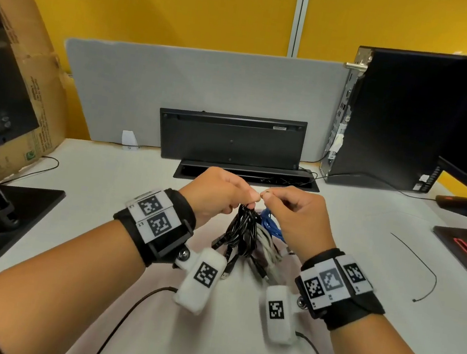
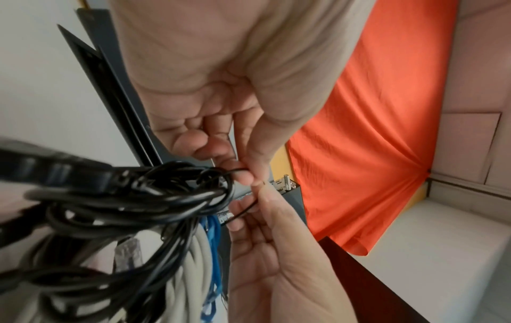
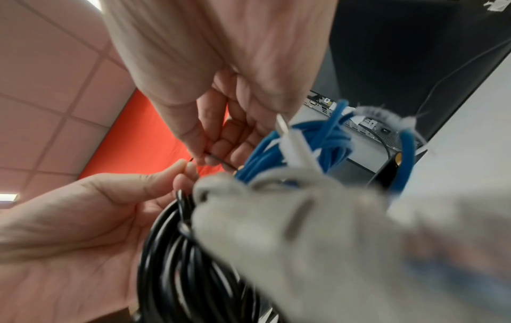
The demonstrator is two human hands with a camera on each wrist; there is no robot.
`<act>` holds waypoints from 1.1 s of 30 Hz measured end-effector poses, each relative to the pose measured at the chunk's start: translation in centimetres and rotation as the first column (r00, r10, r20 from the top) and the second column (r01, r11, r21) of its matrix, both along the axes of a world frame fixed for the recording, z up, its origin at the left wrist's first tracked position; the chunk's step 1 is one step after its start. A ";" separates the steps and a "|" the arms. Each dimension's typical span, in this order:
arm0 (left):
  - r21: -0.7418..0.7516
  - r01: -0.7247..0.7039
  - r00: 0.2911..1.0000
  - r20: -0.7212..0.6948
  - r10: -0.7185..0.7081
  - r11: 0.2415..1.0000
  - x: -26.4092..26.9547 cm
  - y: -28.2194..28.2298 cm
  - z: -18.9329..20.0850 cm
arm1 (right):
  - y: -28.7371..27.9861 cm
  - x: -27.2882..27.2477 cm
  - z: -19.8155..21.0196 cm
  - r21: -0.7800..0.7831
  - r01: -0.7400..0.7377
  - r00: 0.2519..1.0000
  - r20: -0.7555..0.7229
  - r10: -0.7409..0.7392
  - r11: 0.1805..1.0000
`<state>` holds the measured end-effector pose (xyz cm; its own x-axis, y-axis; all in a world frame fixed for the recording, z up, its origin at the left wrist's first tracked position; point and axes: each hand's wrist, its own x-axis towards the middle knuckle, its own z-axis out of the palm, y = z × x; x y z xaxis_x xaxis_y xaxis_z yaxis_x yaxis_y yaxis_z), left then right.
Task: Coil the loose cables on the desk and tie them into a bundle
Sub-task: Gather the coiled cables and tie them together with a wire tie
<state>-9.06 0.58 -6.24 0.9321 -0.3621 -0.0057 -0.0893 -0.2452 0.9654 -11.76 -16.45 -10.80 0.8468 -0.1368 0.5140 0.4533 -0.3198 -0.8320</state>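
Note:
A bundle of coiled cables (image 1: 243,235), black with grey and blue ones beside them, hangs below both hands over the white desk (image 1: 112,177). In the left wrist view the black coils (image 2: 124,196), grey cable (image 2: 188,262) and blue cable (image 2: 212,229) show close up. A thin black tie wire (image 2: 243,213) loops round the top of the bundle. My left hand (image 1: 249,201) pinches one end of it between thumb and finger. My right hand (image 1: 268,196) pinches the other end (image 3: 221,160). The two hands' fingertips almost touch.
A black keyboard (image 1: 231,137) leans on the grey divider behind a cable slot (image 1: 247,175). A computer tower (image 1: 399,119) and a mouse (image 1: 462,206) stand at the right. A loose thin wire (image 1: 429,270) lies on the desk's right. A monitor base (image 1: 10,220) and a cardboard box (image 1: 33,58) are at the left.

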 end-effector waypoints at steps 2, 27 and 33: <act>-0.064 -0.014 0.999 -0.031 0.012 0.998 0.6 -0.2 -0.2 | -0.5 0.6 0.3 -0.040 -0.030 1.000 0.004 0.031 0.999; -0.454 -0.098 0.995 -0.013 0.104 0.886 5.4 -1.0 1.1 | -0.5 7.2 2.9 0.460 -0.326 0.934 0.020 0.357 0.826; -0.473 -0.099 0.992 0.024 0.125 0.875 4.7 -0.7 2.0 | 0.1 6.7 3.5 0.530 -0.435 0.879 0.076 0.470 0.727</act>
<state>-4.40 -0.13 -4.22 0.9608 -0.2035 0.1883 -0.1412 0.2252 0.9640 -5.06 -16.38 -7.26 0.9037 0.0420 0.4261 0.3764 0.3962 -0.8374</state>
